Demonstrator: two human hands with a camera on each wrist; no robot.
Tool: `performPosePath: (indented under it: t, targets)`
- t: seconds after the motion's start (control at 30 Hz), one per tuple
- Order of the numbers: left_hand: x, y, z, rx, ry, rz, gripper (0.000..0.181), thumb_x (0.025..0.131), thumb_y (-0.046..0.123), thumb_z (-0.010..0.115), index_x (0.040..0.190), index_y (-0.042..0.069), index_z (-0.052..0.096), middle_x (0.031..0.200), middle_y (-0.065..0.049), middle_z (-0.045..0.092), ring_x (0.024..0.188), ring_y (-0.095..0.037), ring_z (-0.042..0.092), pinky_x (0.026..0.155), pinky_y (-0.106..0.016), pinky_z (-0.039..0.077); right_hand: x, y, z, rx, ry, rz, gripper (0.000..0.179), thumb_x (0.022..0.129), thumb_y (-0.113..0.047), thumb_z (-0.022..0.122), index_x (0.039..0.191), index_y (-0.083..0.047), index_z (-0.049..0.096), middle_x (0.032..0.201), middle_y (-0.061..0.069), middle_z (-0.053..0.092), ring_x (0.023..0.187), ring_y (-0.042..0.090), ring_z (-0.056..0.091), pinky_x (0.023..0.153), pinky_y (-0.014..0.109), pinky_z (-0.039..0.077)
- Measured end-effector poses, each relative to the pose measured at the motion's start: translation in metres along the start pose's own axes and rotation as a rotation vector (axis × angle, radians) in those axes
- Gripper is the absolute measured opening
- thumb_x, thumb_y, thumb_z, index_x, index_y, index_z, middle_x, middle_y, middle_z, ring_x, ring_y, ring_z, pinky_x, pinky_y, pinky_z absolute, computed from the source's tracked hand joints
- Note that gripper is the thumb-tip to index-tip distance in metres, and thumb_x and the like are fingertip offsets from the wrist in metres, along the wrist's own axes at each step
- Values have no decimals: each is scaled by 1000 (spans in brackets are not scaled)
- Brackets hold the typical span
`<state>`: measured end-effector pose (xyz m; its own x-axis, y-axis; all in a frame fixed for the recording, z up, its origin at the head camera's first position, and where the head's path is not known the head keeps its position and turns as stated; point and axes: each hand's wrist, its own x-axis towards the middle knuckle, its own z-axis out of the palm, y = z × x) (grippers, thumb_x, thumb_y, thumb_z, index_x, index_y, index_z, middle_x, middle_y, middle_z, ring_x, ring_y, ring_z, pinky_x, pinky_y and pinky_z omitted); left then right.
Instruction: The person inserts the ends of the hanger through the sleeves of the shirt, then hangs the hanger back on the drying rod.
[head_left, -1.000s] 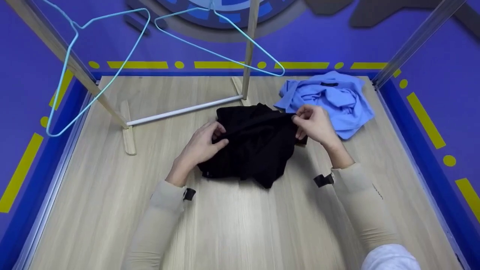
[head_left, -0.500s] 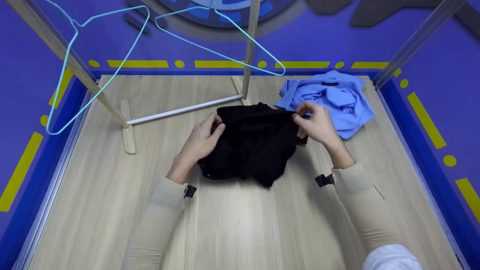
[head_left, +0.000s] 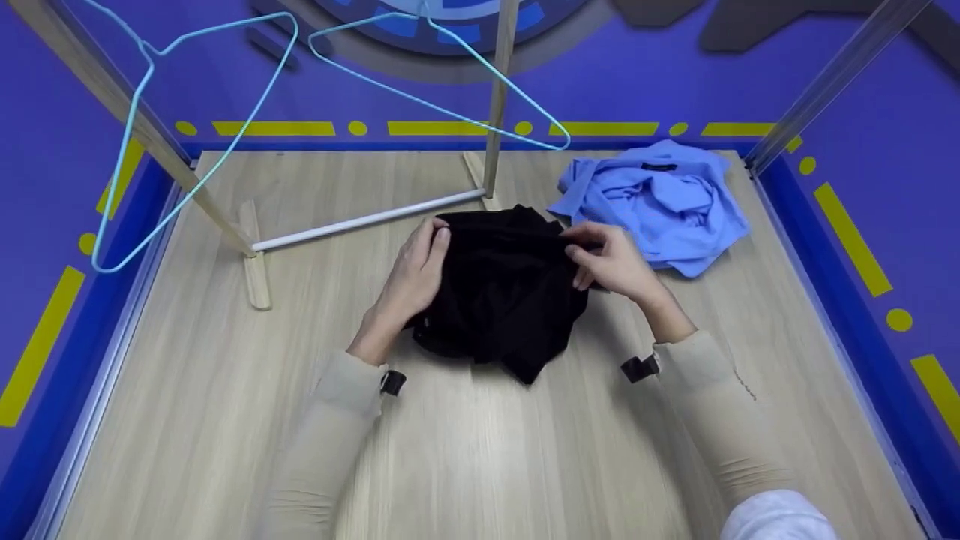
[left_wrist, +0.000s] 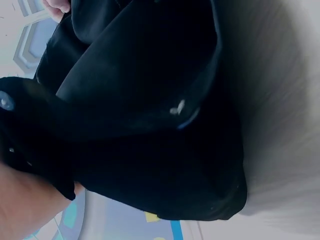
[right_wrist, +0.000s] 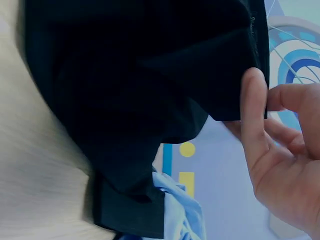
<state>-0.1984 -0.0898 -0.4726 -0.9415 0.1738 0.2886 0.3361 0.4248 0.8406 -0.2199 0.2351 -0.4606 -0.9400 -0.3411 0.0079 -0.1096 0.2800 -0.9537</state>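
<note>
A crumpled black garment (head_left: 502, 292) is held up a little at its upper edge, its lower folds hanging near the wooden tabletop. My left hand (head_left: 409, 277) grips its upper left corner, thumb on the near side; in the left wrist view cloth covers most of that hand (left_wrist: 25, 200). At the upper right, thumb and fingers of my right hand (head_left: 611, 262) pinch the same edge, and the right wrist view shows this hand (right_wrist: 285, 150) with the cloth between thumb and index finger. Small pale specks show on the black cloth (left_wrist: 125, 90) in the left wrist view.
A bunched light blue collared garment (head_left: 690, 202) lies at the back right, just behind my right hand. Two turquoise hangers (head_left: 131, 142) hang at the upper left. Below them stands a wooden rack with a white crossbar (head_left: 367, 220). Blue walls (head_left: 847, 225) enclose the tabletop (head_left: 465, 465).
My left hand has closed on the garment's upper left corner, moving slightly right and up. The right hand has shifted left and a little down, so the upper edge spans less width.
</note>
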Motion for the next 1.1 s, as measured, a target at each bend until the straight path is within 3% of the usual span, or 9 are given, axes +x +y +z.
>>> performPosePath:
  t: [0.1,0.2,0.3,0.47,0.67,0.83,0.97,1.1]
  targets:
    - [0,0,1,-36,2,-17,32,113,25,36,121,0,55,112,-14,58,109,-27,54,100,-41,41,-1,6,0,12,-83,2,31,100,0,59,130,9,61,105,26,67,64,27,70,63,51,60]
    - [-1,0,0,-118,-11,-42,34,112,24,30,122,1,52,119,-14,55,118,-26,51,106,-39,37,-2,10,-1,6,-160,-33,39,96,9,53,134,11,58,104,26,67,74,28,71,71,49,60]
    - [-1,-1,-2,-211,-34,-46,36,103,18,26,125,0,49,129,-15,50,127,-26,43,111,-38,30,-3,14,-1,10,-208,-62,45,90,17,51,135,14,55,102,27,67,78,26,70,74,46,60]
    - [-1,-2,-4,-300,-71,-47,43,89,12,28,125,0,48,131,-14,47,127,-25,40,109,-36,28,-2,18,0,-15,-179,-31,39,92,13,65,131,16,57,94,25,70,78,22,70,74,41,61]
    - [0,0,-5,-357,-76,-89,44,84,3,35,125,0,51,127,-12,51,119,-21,45,103,-31,32,-2,13,0,-113,-102,-43,30,94,6,70,122,14,63,99,22,70,78,27,67,67,33,59]
    - [0,1,-7,-333,-96,-100,39,91,-2,48,129,0,52,130,-12,53,126,-21,46,110,-32,30,-9,-15,0,-181,-52,-96,24,94,4,70,115,15,67,98,23,68,81,25,64,69,20,52]
    - [0,1,-11,-212,-90,-31,36,97,1,56,132,-1,55,134,-14,57,131,-23,48,112,-37,32,-14,-37,-5,-185,-40,-136,18,94,5,70,110,14,69,97,24,69,82,23,65,71,19,52]
    - [2,2,-14,-133,-36,46,33,99,4,63,131,-1,60,131,-14,62,125,-25,54,104,-40,42,-16,-50,-10,-226,-27,-185,13,94,6,70,105,13,70,93,23,69,78,23,62,68,19,50]
